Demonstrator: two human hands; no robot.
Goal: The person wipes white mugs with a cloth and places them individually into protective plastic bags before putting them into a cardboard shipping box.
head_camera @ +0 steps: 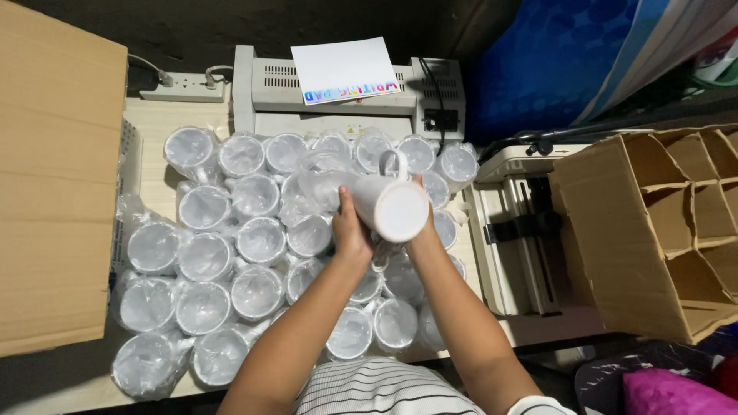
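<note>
Overhead, both hands, left hand (350, 230) and right hand (419, 230), grip clamped, hold a white mug (384, 201) above bagged mugs (257, 240).

Wrapped mugs (231, 261) stand packed on table (165, 115). Laminator (346, 100) behind them, sheet of paper (342, 65) on it; power strip (184, 86) to its left. Divided carton (661, 230) right, trimmer (523, 230) between. Both hands (350, 230) hold one mug (388, 204) above the batch.

Boxes, wrappers and a printed sheet

Divided brown carton (646, 230) at three o'clock; plain cardboard box (54, 184) at nine; clear wrappers (204, 261) centre; white sheet (346, 71), colourful lettered edge, at twelve.
</note>
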